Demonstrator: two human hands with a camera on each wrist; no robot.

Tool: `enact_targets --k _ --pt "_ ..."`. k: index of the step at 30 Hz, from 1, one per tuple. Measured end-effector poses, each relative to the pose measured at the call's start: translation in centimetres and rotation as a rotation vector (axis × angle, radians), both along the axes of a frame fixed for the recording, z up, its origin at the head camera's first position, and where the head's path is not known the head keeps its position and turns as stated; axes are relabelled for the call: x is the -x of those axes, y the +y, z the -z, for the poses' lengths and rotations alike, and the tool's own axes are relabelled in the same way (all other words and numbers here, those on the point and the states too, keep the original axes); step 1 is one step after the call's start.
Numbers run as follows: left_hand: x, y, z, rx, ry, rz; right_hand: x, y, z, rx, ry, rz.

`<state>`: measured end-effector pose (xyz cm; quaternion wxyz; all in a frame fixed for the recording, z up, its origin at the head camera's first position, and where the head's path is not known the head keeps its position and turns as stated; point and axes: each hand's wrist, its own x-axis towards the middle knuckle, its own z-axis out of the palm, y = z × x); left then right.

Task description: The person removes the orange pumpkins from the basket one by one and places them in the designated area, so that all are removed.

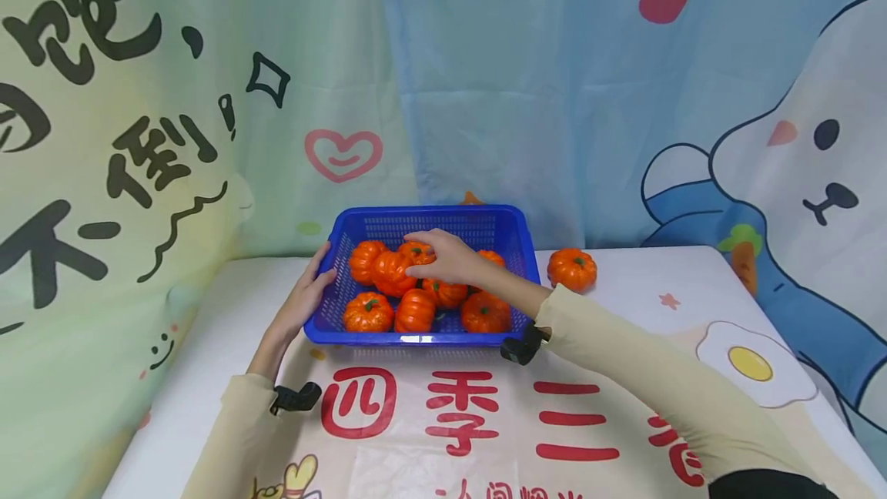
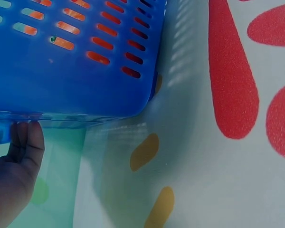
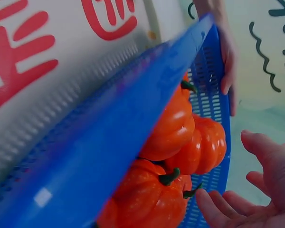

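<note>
A blue plastic basket (image 1: 421, 339) with slotted walls stands on the table, holding several small orange pumpkins (image 1: 369, 313) with green stems. My left hand (image 1: 305, 299) holds the basket's left rim; in the left wrist view, its fingers (image 2: 34, 142) reach up beneath the rim from outside. Over the pumpkins in the basket hovers my right hand (image 1: 450, 256), thumb and fingers spread. In the right wrist view, that hand (image 3: 256, 190) has its fingertips close to a pumpkin's stem (image 3: 192, 191), and no pumpkin is gripped. Whether a fingertip touches the stem I cannot tell.
One more orange pumpkin (image 1: 571, 270) sits on the table to the right of the basket. The table's cloth (image 1: 513, 422) carries red characters and a fried-egg print. Behind the basket hangs a printed curtain (image 1: 485, 122).
</note>
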<state>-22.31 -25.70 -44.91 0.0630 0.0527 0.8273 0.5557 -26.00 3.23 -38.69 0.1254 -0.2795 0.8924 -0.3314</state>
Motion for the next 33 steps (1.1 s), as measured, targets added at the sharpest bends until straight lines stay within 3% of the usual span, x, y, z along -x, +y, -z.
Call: enact_targets --k 3,6,9,13,26,33 --pt "0.2 0.0 0.1 -0.001 -0.024 0.005 1.0 -0.7 0.2 -0.047 -0.042 -0.014" --pt "-0.3 0.3 -0.9 -0.004 -0.042 0.006 1.6 -1.6 0.2 -0.061 -0.11 -0.025" --pt "-0.4 0.2 -1.1 -0.007 -0.046 0.005 1.8 -2.3 0.1 -0.032 -0.221 -0.019" --pt "-0.1 -0.1 -0.3 -0.01 -0.027 0.005 1.9 -3.1 0.1 -0.011 -0.303 0.011" --pt "0.1 -0.1 0.2 -0.004 -0.021 0.008 2.5 -3.9 1.0 -0.065 -0.272 0.023" --pt "0.1 0.0 -0.1 -0.007 -0.024 0.007 2.2 -4.2 1.0 -0.116 -0.115 -0.02"
